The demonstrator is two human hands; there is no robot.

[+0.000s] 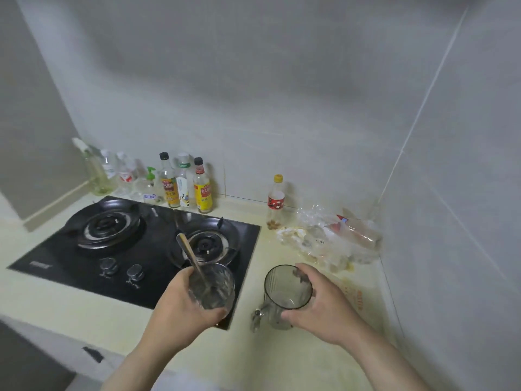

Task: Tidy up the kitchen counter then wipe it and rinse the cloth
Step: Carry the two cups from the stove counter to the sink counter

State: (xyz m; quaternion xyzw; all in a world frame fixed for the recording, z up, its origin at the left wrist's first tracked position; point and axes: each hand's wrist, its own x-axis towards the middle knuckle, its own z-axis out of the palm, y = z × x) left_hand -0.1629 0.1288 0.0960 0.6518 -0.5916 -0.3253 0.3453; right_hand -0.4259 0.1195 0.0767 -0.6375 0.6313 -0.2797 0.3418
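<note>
**Head view of a kitchen corner.** The left grip (pixel 180 303) was closed around a clear glass (pixel 214 289), with the fingers curled round its side. The glass was over the front right corner of the black gas stove (pixel 132 249). A metal spoon (pixel 190 253) stood tilted in that glass, its handle leaning up and to the left.

The right grip (pixel 324 303) was closed around a dark tinted cup (pixel 287 289), thumb at the near side and fingers over the far rim. The cup was just right of the stove. Whether it rested on the cream surface (pixel 70 311) or was held above it could not be told. A small part, too blurred to name, projected from the cup's lower left. The glass and the cup were near each other but apart.

A row of bottles (pixel 180 184) stood against the tiled wall behind the stove. A bottle with a yellow cap (pixel 276 201) stood alone further right, also by the wall. Crumpled plastic bags (pixel 338 235) lay in the corner of the surface, beyond the right grip.
</note>
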